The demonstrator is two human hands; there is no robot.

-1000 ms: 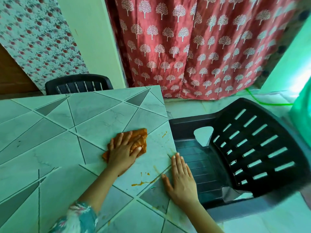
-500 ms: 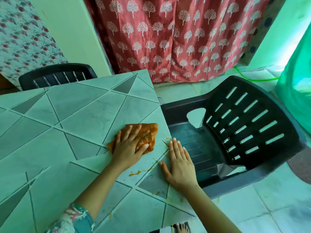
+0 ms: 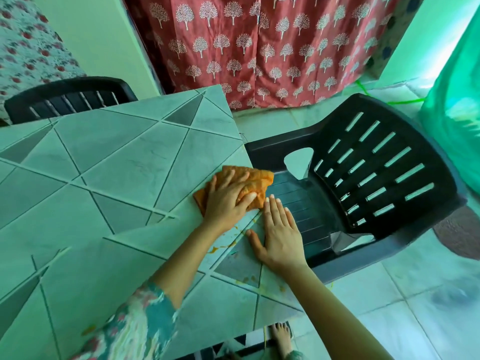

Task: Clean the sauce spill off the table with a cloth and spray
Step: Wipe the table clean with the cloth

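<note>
On table (image 3: 109,183), crumpled orange cloth (image 3: 261,178) under flat left hand (image 3: 225,202), flat right hand (image 3: 281,236) beside.

Cloth (image 3: 259,178) middle hidden under left hand (image 3: 226,203); sleeve (image 3: 135,331) blurred.

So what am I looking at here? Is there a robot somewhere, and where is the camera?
There is no robot here. These are a person's two bare hands, seen from a camera worn on their head that looks forward and down. The left hand presses on an orange cloth at the edge of the table, as if wiping. The right hand lies flat and open on the table beside it, holding nothing. Orange sauce smears show on the tabletop nearer the person. A black chair stands beside the table, and a red curtain hangs behind it.
</note>
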